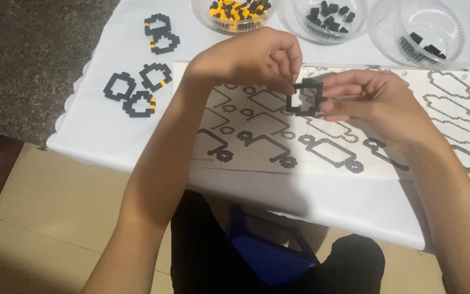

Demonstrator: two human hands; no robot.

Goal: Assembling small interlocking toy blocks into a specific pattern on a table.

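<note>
White cloth-covered table (110, 136) below, long printed instruction sheet (409, 158) of black outline diagrams spread across it. Three clear plastic bowls at the far edge: yellow-and-black bricks (235, 13), black bricks (327, 19), a few black pieces (428, 35). Five finished black loop pieces with yellow accents (137, 87) off to the left. Mid-air above the sheet, small black square brick frame (304, 98), pinched on its right side by right hand (376, 106); left hand (251, 57) closed fingertips-down on its top edge

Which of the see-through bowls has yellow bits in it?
The leftmost clear bowl, above the left hand: it holds yellow and black pieces. The other two bowls show only black ones.
</note>
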